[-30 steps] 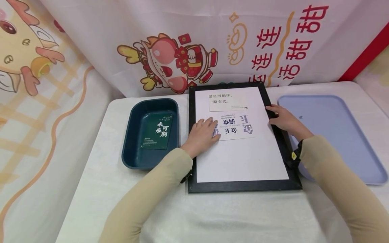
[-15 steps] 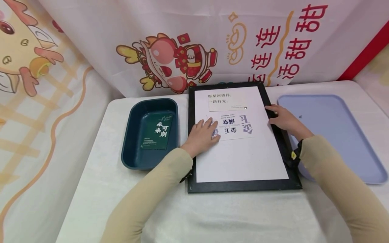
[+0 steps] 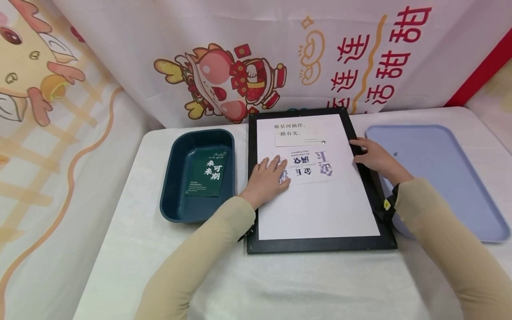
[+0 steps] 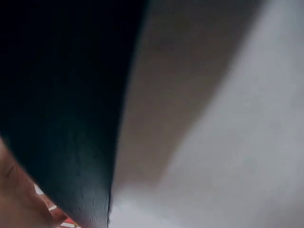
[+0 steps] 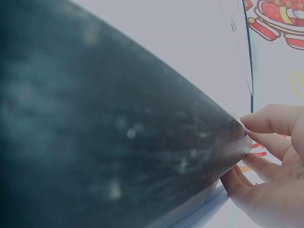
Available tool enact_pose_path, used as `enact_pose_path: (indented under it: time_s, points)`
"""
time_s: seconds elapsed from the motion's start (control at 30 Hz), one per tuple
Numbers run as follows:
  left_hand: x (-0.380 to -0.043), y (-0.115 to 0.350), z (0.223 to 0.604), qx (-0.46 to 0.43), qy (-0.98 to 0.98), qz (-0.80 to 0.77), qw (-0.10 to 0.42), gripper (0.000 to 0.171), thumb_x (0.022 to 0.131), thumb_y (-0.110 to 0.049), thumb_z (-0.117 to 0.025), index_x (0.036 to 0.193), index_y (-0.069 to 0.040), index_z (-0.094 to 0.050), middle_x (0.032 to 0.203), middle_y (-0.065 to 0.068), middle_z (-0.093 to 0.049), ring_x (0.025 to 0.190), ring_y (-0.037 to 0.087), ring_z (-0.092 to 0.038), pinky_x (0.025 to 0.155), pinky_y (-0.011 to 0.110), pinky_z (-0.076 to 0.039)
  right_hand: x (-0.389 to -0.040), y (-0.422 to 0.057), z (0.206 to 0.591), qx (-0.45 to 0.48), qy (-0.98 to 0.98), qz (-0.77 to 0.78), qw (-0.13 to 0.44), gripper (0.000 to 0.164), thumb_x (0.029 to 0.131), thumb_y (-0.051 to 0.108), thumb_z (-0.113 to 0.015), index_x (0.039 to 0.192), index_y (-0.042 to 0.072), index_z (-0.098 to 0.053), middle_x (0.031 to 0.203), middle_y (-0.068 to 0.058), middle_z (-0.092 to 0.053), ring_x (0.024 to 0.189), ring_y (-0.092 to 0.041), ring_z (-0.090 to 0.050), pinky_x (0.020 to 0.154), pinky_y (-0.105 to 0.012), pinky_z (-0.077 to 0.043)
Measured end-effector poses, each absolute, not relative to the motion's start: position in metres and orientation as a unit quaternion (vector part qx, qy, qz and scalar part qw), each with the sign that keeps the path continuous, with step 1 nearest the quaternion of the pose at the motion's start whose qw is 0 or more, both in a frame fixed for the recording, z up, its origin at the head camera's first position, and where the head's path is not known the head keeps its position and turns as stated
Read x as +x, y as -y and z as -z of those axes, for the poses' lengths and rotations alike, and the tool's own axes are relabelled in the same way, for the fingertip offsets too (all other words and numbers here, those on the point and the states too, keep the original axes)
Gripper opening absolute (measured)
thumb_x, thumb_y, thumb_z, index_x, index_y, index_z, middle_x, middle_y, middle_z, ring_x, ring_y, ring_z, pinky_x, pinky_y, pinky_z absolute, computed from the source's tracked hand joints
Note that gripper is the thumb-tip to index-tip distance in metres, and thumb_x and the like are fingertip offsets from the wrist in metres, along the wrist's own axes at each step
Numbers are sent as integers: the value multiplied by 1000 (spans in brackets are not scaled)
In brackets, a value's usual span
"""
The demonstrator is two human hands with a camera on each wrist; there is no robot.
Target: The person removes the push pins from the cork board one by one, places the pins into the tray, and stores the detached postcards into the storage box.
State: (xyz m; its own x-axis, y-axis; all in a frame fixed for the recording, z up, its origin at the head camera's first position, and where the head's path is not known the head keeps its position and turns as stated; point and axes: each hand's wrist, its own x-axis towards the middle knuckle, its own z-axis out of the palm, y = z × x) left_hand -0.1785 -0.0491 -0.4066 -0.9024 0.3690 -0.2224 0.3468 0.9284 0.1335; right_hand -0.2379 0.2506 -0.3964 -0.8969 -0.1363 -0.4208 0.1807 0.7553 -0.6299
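Observation:
A black-framed whiteboard (image 3: 316, 213) lies on the table. Near its top is a card with black lettering (image 3: 294, 138), bearing a small round silver magnet. Below lies a second card with purple and black lettering (image 3: 310, 171), its writing upside down. My left hand (image 3: 266, 182) rests on the board's left part, fingers extended over the left end of this second card. At the right edge, my right hand (image 3: 376, 160) holds the frame; in the right wrist view its fingertips sit along the frame's side (image 5: 190, 142). The left wrist view is mostly dark frame edge.
Left of the board stands a dark teal bin (image 3: 170, 195) with a green card (image 3: 204, 182) inside. A light blue tray (image 3: 444, 178) lies to the right, partly behind the right forearm. A printed cloth (image 3: 132, 44) hangs behind the white-covered table (image 3: 224, 284).

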Motion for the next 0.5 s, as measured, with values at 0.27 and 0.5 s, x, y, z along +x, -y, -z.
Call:
enact_pose_path:
  time_s: [0.27, 0.5]
  points:
    - [-178, 47, 409, 180, -974, -60, 126, 63, 100, -50, -34, 154, -21, -19, 162, 4, -14, 148, 31, -15, 119, 48, -19, -237, -255, 397, 49, -909, 354, 216, 62, 99, 19, -46, 153, 10, -18, 159, -25, -2, 139, -50, -21, 108, -64, -27]
    - [-179, 48, 407, 178, -974, -59, 128, 62, 100, -49, -34, 154, -21, -19, 162, 3, -14, 148, 31, -15, 119, 47, -19, -236, -251, 392, 77, -903, 378, 191, 56, 99, 18, -44, 151, 9, -26, 156, -30, -16, 135, -48, -30, 107, -62, -31]
